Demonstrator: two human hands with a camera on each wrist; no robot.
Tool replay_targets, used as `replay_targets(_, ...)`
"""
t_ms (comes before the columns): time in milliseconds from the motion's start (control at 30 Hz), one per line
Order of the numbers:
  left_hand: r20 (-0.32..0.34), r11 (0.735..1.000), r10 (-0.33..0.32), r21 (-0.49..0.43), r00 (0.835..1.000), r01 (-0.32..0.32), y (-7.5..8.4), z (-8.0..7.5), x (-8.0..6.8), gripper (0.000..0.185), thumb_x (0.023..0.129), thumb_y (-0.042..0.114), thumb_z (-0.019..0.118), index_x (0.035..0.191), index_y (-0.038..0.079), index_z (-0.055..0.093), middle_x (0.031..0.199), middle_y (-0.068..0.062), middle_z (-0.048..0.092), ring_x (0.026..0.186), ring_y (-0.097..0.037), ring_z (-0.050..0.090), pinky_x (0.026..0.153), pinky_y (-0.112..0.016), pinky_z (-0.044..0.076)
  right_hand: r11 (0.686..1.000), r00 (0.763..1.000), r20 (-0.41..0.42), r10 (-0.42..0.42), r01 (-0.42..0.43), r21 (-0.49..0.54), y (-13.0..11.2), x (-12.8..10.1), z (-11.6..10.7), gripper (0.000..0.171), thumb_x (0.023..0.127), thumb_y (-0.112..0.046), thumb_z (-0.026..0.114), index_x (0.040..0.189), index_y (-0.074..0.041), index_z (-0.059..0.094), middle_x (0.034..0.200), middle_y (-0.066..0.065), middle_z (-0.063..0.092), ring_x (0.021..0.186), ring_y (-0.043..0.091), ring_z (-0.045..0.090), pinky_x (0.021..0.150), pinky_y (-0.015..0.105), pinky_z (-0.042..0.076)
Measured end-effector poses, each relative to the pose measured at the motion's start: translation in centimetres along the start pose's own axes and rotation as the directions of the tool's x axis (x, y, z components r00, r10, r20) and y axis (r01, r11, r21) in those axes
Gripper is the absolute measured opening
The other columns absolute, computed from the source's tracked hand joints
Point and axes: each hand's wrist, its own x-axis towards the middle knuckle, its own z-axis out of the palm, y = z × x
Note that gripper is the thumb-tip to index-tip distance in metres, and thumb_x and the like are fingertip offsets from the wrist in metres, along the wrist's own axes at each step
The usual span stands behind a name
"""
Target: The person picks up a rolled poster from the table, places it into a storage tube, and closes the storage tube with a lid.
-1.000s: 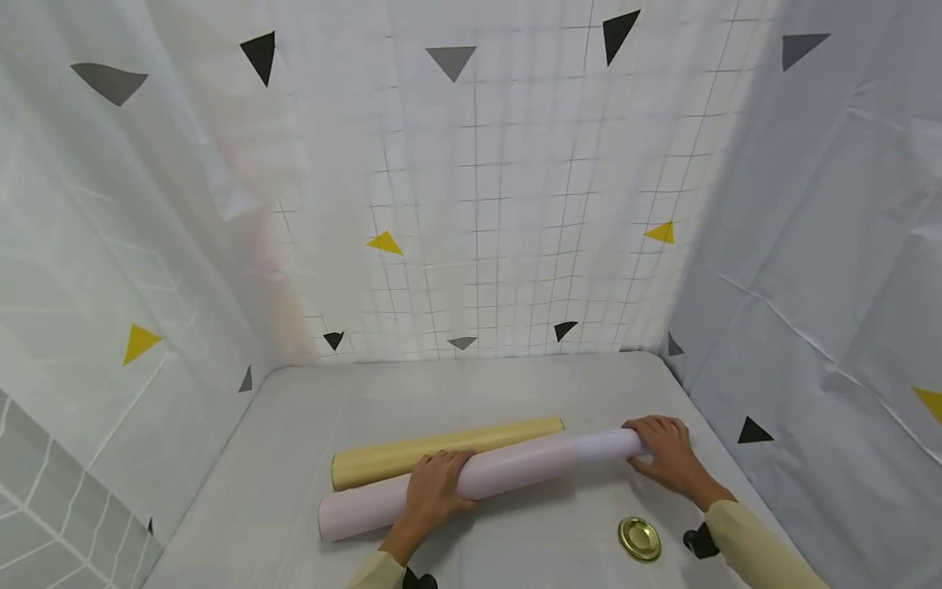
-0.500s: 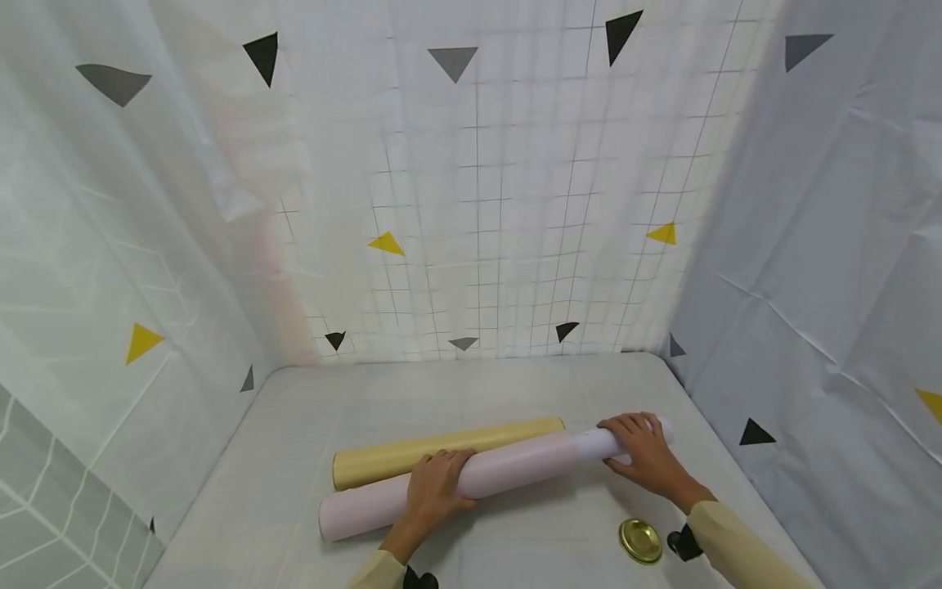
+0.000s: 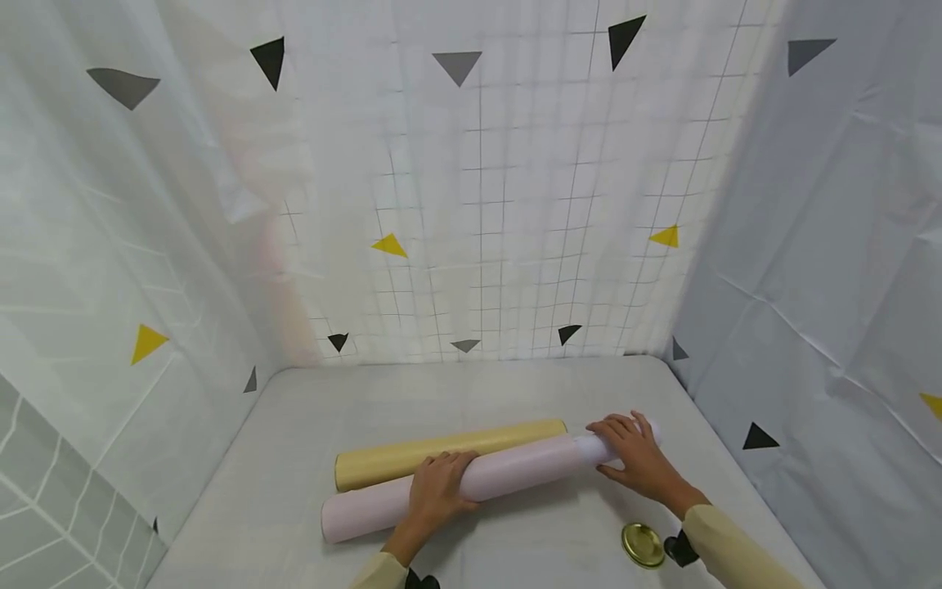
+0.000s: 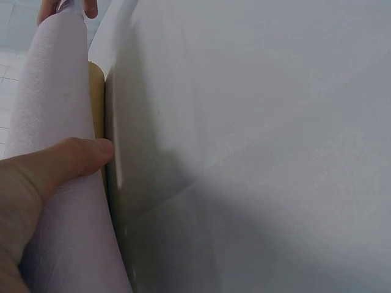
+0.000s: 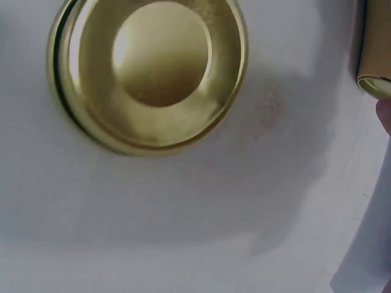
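A long pale pink cardboard tube (image 3: pixel 522 468) lies slanted across the table. My left hand (image 3: pixel 437 491) grips it around its middle, with the thumb (image 4: pixel 85 155) over its near side. From the tube's right end sticks a white paper roll (image 3: pixel 589 449), partly inside the tube. My right hand (image 3: pixel 634 456) holds this roll close to the tube's mouth, fingers over the top and thumb below. The roll's far end (image 5: pixel 366 244) shows past the hand in the right wrist view. How deep the roll reaches inside is hidden.
Behind the pink tube lies a yellow tube (image 3: pixel 390 466), nearly parallel to it. A round gold metal lid (image 3: pixel 643 546) rests on the white table (image 3: pixel 515 540), near the right wrist. Patterned sheets (image 3: pixel 478 204) enclose the table at the back and both sides.
My right hand has shifted left along the white roll, baring its far end, then moved slightly left with the roll deeper into the pink tube. The left hand keeps its hold.
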Motion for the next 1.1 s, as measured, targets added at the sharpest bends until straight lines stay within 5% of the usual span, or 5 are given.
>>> replay_targets(133, 0.008, 1.0, 0.007, 0.006, 1.0, -0.007, 0.0, 0.0, 0.0, 0.083, 0.053, 0.05, 0.099, 0.126, 0.024, 0.068, 0.115, 0.008, 0.078, 0.102, -0.014, 0.072, 0.086, -0.037, 0.056, 0.999, 0.999, -0.035, 0.022, -0.023, -0.037, 0.8, -0.8, -0.1, 0.087, 0.06, -0.017, 0.099, 0.137, -0.013, 0.06, 0.137, 0.015, 0.06, 0.135, 0.04, 0.047, 0.112, 0.073, 0.02)
replay_targets(333, 0.001, 1.0, 0.006, 0.008, 1.0, -0.006, 0.1, 0.0, -0.1, 0.083, 0.053, 0.05, 0.099, 0.125, 0.023, 0.069, 0.115, 0.008, 0.078, 0.101, -0.014, 0.072, 0.086, -0.037, 0.057, 0.977, 0.98, -0.107, 0.168, -0.18, -0.116, 2.2, -1.9, -0.3, 0.105, 0.051, -0.01, 0.101, 0.143, -0.006, 0.052, 0.149, 0.025, 0.045, 0.138, 0.046, 0.034, 0.109, 0.078, 0.019)
replay_targets(533, 0.0, 1.0, -0.002, -0.006, 1.0, 0.002, 0.1, -0.1, 0.0, 0.083, 0.053, 0.048, 0.099, 0.126, 0.022, 0.069, 0.114, 0.007, 0.078, 0.1, -0.015, 0.072, 0.086, -0.037, 0.057, 0.946, 0.941, -0.175, 0.288, -0.308, -0.101, 2.5, -2.3, -0.6, 0.085, 0.055, -0.006, 0.098, 0.13, 0.003, 0.056, 0.143, 0.035, 0.044, 0.129, 0.055, 0.041, 0.1, 0.08, 0.027)
replay_targets(833, 0.018, 1.0, -0.009, -0.005, 1.0, 0.009, 0.0, -0.1, 0.3, 0.082, 0.054, 0.048, 0.099, 0.126, 0.023, 0.068, 0.114, 0.007, 0.078, 0.101, -0.015, 0.072, 0.087, -0.037, 0.056, 0.919, 0.922, 0.033, 0.385, -0.386, 0.079, 1.3, -1.2, -0.8, 0.065, 0.074, -0.005, 0.088, 0.13, 0.0, 0.055, 0.148, 0.031, 0.038, 0.122, 0.059, 0.053, 0.082, 0.069, 0.053)
replay_targets(1100, 0.013, 1.0, -0.016, -0.004, 1.0, 0.016, 0.0, 0.1, 0.2, 0.083, 0.054, 0.047, 0.099, 0.127, 0.023, 0.068, 0.114, 0.006, 0.078, 0.103, -0.016, 0.073, 0.088, -0.038, 0.056, 0.924, 0.946, 0.126, 0.297, -0.318, 0.211, 0.0, -0.2, -0.2, 0.062, 0.079, 0.002, 0.084, 0.132, 0.0, 0.052, 0.138, 0.027, 0.049, 0.121, 0.048, 0.06, 0.097, 0.064, 0.053)
